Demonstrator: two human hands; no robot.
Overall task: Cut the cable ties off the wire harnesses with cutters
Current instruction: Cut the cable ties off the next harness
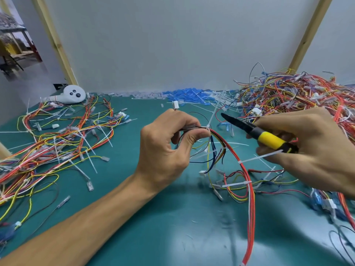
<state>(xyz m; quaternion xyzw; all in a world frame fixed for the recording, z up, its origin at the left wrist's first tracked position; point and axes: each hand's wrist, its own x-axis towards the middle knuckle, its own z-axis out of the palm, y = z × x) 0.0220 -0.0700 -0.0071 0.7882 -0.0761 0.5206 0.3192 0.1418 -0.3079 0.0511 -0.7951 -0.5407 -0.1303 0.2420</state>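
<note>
Head-worn view, down over hands

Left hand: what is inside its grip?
The left hand pinches a wire harness right beside a white cable tie. How far the wires run inside the palm cannot be seen, because the hand itself covers them.

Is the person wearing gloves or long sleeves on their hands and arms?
No gloves: the left hand and the right hand are both bare. The left forearm is bare all the way to the picture's edge, so no sleeve shows. No watch, ring or bracelet is visible. Of the right arm, only the hand and wrist are in view.
</note>
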